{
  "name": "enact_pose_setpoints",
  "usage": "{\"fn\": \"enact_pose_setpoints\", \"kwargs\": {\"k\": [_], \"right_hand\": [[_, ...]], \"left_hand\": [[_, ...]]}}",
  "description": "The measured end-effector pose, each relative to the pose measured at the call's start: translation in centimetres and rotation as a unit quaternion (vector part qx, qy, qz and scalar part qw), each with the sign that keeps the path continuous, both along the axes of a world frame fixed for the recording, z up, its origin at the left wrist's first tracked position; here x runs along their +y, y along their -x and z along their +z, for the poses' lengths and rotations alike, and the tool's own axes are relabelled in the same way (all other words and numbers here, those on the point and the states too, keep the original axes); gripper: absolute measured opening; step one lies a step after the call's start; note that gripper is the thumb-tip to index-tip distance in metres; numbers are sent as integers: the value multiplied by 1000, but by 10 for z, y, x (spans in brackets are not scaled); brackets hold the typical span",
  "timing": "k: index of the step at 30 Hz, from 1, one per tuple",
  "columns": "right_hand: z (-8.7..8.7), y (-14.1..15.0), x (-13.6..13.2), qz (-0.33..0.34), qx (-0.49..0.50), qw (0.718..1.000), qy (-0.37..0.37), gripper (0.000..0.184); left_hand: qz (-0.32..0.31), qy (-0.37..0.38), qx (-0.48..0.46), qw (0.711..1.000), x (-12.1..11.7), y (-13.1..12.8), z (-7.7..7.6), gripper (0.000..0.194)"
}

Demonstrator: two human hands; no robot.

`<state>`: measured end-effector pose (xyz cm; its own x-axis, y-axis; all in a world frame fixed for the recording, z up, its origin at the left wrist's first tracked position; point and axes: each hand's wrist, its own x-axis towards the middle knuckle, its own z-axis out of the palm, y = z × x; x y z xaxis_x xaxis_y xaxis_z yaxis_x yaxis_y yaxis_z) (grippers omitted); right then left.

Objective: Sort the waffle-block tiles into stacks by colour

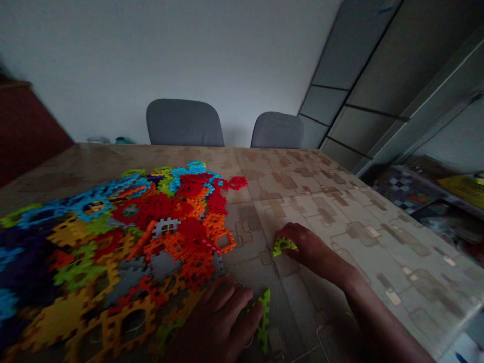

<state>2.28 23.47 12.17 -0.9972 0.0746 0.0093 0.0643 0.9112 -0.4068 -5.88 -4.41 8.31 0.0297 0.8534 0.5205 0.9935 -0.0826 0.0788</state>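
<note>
So the right hand point(297, 239) has its grip clamped on a lime-green toothed triangle point(283, 246), thumb on the near side and fingers curled over the far side, just above the patterned surface point(317, 201) and to the right of the big pile. The left hand point(221, 322) is palm down at the near edge of the pile, thumb and fingers spread a bit, with a second lime-green piece point(264, 322) at its thumb; part of that piece is hidden, so I can't tell if the grip is actually pinching it. The pile of plastic interlocking pieces point(162, 206) covers the left side of the surface, all notched edges and cutouts, in red, orange, yellow, light blue, dark purple, grey and green, with one red toothed piece point(238, 183) sticking out at its far right. Past the far edge there are two grey chairs, a left one point(185, 122) and a right one point(278, 130), against a pale wall point(170, 50). Over on the far right there's a yellow item point(463, 189) on a cluttered checkered cover point(404, 186), and any print on it is too dim to read
</note>
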Motion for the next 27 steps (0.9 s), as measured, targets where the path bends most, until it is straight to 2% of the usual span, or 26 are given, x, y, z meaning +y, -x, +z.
{"fn": "enact_pose_setpoints", "kwargs": {"k": [2,6,11,15,18,20,23,25,27], "right_hand": [[0,-1,3,0,-3,1000,0,33],[-1,-5,9,-3,3,1000,6,40],[0,-6,7,7,10,1000,18,46],[0,-5,2,25,15,999,32,30],[1,-4,-5,26,32,998,56,26],[2,-4,-12,32,48,994,97,32],[6,-8,-32,62,50,986,148,37],[8,-11,-47,93,22,985,145,34],[10,-13,-62,110,-10,987,120,33]], "left_hand": [[9,16,-9,1000,9,-7,-4,52],[16,70,-26,997,24,-15,-7,27],[-3,50,-72,996,35,-6,-5,30],[-23,46,-58,997,30,2,-4,24],[-3,66,-53,996,8,9,0,37],[62,56,-64,995,-17,18,5,45],[158,37,-77,984,-66,36,9,36],[220,32,-63,973,-97,47,7,32],[240,31,-18,970,-121,53,1,39]]}}
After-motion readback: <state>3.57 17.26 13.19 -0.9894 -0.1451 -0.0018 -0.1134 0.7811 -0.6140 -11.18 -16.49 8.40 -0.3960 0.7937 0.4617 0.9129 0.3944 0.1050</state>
